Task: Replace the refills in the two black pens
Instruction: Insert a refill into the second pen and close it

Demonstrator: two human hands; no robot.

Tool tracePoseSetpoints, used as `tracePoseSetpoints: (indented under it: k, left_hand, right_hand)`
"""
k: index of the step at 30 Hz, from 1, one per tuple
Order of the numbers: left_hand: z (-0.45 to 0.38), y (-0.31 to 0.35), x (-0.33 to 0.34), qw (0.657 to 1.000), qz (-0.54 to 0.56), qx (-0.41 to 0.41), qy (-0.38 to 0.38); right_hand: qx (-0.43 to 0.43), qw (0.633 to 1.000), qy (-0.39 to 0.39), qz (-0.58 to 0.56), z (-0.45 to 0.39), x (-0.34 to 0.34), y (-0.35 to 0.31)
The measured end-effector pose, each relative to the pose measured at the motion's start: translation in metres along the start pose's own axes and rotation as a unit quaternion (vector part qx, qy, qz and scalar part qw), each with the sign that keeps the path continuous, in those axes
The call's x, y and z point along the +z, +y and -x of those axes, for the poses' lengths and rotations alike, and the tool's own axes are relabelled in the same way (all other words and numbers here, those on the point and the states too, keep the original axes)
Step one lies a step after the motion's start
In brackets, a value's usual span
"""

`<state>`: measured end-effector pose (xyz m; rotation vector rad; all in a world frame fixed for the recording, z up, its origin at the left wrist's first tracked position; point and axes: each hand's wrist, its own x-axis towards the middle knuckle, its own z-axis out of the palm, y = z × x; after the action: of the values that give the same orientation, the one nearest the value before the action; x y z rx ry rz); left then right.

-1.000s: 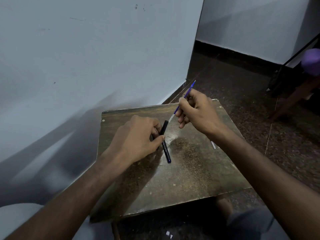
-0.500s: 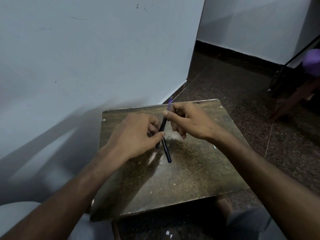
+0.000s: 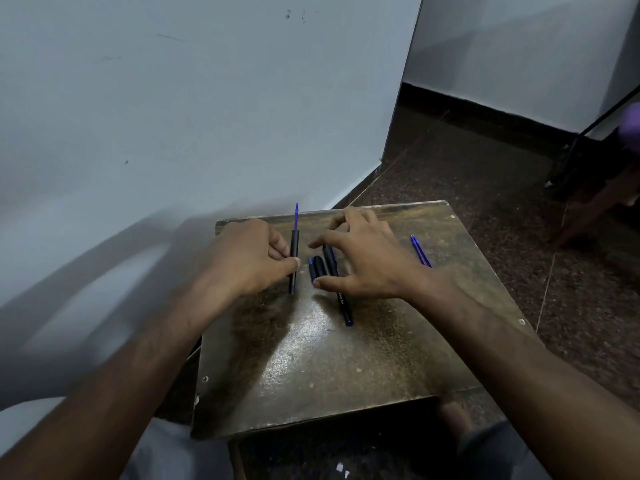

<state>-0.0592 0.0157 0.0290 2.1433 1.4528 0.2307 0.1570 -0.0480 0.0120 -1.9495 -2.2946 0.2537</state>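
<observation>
Since half a second ago, the right hand [image 3: 360,261] is spreading open over the cap [image 3: 319,268] at mid-frame. Left hand [image 3: 249,258] is pinching the light, slippery barrel [image 3: 294,261], refill [image 3: 296,216] protruding; mid-barrel looks the best hold.

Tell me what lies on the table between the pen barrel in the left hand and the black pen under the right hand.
Head view: a short black cap.

There is just one camera, worn on the person's head. It looks forward and down, close over the small, worn brown wooden table [image 3: 311,375], with the pale blue-white wall [image 3: 173,116] and dark speckled floor [image 3: 485,174] behind.
</observation>
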Motion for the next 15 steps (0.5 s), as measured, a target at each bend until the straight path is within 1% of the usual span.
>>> tracePoseSetpoints:
  k: [5, 10, 13, 15]
  left_hand:
    - [-0.001, -0.004, 0.002, 0.999, -0.035, -0.002, 0.024]
    - [0.002, -0.003, 0.006, 0.999, -0.032, -0.008, 0.028]
    - [0.001, -0.003, 0.004, 0.999, -0.033, -0.010, 0.028]
    - [0.001, -0.003, 0.003, 0.999, -0.035, -0.007, 0.030]
  right_hand:
    - [0.002, 0.999, -0.023, 0.031, -0.010, 0.003, -0.007]
    - [-0.003, 0.999, -0.028, 0.015, -0.014, 0.004, -0.013]
    - [-0.007, 0.999, -0.013, -0.035, -0.016, -0.001, -0.016]
    - [0.004, 0.993, 0.028, -0.111, -0.016, -0.004, -0.014]
